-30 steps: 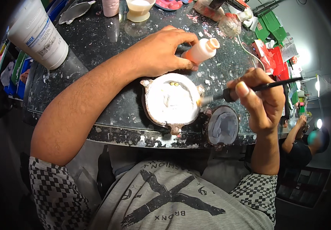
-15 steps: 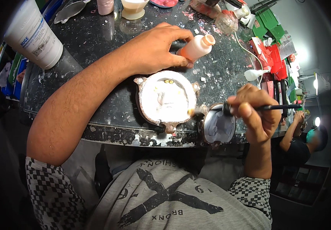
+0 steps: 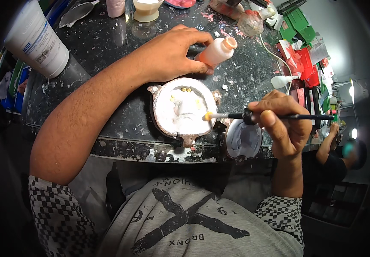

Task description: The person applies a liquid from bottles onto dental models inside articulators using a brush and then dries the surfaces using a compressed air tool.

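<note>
My left hand [image 3: 178, 55] is closed around a small translucent bottle [image 3: 219, 51] with pinkish-orange liquid in its lower part and an uncapped neck. In my right hand [image 3: 285, 122] is a thin black brush [image 3: 232, 115], held sideways with a black cap or collar at my fingers. Its yellowish bristle tip meets the right inner edge of a round metal dental flask [image 3: 188, 141]. White plaster [image 3: 180, 111] fills that flask, with small gold-coloured pieces [image 3: 186, 90] set in it. Beneath the brush lies the other flask half [image 3: 243, 139], lined with grey-white plaster.
A large white tub [image 3: 37, 40] stands at the left. Along the back are a pink cup [image 3: 115, 7], a cream bowl [image 3: 146, 10] and a glass burner-like vessel [image 3: 251, 23]. A white dropper bottle [image 3: 284, 81] and red bins [image 3: 309, 68] are at right. Another person [image 3: 337, 156] works beyond.
My right hand has shifted slightly, and the brush now shows sharply with its tip on the plaster-filled flask's edge; before, it was blurred. The left hand keeps hold of the bottle.
</note>
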The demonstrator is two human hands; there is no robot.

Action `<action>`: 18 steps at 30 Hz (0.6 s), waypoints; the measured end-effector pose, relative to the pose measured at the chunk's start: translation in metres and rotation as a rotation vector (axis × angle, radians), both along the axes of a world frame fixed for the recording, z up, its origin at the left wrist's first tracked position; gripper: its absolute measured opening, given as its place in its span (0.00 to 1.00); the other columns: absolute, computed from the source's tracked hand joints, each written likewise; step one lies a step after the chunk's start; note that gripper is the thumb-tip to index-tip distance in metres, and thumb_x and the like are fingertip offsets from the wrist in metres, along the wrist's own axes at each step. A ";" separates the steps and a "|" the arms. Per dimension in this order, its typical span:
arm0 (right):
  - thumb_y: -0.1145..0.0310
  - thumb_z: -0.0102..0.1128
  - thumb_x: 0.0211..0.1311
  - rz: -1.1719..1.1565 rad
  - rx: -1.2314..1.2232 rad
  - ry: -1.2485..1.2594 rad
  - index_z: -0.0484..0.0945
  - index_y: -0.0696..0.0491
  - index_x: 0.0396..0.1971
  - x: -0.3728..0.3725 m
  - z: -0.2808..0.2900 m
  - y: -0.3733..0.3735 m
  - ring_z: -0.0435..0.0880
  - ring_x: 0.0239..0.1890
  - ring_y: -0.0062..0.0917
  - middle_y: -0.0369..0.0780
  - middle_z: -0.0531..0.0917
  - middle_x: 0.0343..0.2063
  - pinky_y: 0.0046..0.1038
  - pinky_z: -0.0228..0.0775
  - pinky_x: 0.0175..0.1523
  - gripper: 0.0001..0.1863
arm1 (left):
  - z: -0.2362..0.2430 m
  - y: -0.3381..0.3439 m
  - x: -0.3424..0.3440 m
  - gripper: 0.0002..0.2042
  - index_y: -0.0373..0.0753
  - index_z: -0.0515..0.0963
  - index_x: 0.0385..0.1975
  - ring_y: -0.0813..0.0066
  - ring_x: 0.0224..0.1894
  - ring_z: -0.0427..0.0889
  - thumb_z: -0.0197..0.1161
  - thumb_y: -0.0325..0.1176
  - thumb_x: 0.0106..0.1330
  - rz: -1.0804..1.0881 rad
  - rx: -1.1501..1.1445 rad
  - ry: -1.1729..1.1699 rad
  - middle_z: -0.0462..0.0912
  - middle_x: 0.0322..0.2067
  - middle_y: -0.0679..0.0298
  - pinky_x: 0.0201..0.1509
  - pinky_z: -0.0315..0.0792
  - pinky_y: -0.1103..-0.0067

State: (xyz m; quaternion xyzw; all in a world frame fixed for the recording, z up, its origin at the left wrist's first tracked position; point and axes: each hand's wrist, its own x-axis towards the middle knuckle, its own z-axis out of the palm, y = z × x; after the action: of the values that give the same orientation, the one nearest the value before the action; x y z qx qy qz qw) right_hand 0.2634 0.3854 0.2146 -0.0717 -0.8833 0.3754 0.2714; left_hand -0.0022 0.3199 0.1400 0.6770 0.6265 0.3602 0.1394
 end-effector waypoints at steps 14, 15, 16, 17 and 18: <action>0.76 0.65 0.61 0.072 0.171 -0.144 0.83 0.58 0.31 -0.032 0.018 -0.010 0.83 0.25 0.29 0.41 0.85 0.25 0.29 0.72 0.33 0.02 | -0.005 -0.003 -0.004 0.31 0.40 0.77 0.60 0.57 0.67 0.72 0.78 0.45 0.58 -0.004 0.045 -0.012 0.78 0.60 0.52 0.72 0.66 0.67; 0.76 0.65 0.63 0.040 0.039 -0.161 0.83 0.59 0.31 -0.032 0.019 -0.015 0.83 0.26 0.28 0.41 0.86 0.25 0.27 0.73 0.34 0.03 | -0.005 -0.004 -0.005 0.31 0.40 0.78 0.60 0.57 0.67 0.72 0.78 0.45 0.58 -0.006 0.049 -0.003 0.78 0.60 0.52 0.72 0.66 0.67; 0.76 0.65 0.64 0.054 -0.032 -0.155 0.83 0.60 0.31 -0.030 0.019 -0.014 0.84 0.27 0.26 0.41 0.86 0.26 0.26 0.74 0.35 0.03 | -0.005 -0.003 -0.005 0.31 0.40 0.78 0.60 0.57 0.67 0.72 0.78 0.45 0.58 -0.011 0.053 0.003 0.78 0.60 0.52 0.71 0.66 0.66; 0.76 0.64 0.65 0.068 -0.104 -0.149 0.83 0.61 0.31 -0.028 0.019 -0.012 0.85 0.28 0.25 0.42 0.86 0.26 0.25 0.74 0.36 0.04 | -0.004 -0.003 -0.004 0.31 0.40 0.78 0.60 0.57 0.67 0.72 0.78 0.45 0.58 -0.012 0.053 -0.001 0.78 0.60 0.52 0.71 0.66 0.66; 0.76 0.64 0.66 0.080 -0.174 -0.142 0.83 0.62 0.31 -0.026 0.020 -0.011 0.86 0.30 0.24 0.42 0.87 0.27 0.24 0.75 0.37 0.05 | -0.003 -0.003 -0.003 0.31 0.40 0.78 0.60 0.57 0.68 0.72 0.77 0.46 0.58 -0.010 0.045 0.000 0.77 0.60 0.52 0.71 0.66 0.66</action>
State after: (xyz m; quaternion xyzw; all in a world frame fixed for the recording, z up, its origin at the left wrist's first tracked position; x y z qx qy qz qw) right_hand 0.2379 0.3743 0.2350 -0.0861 -0.8666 0.4550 0.1858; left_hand -0.0052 0.3166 0.1370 0.6829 0.6149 0.3736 0.1260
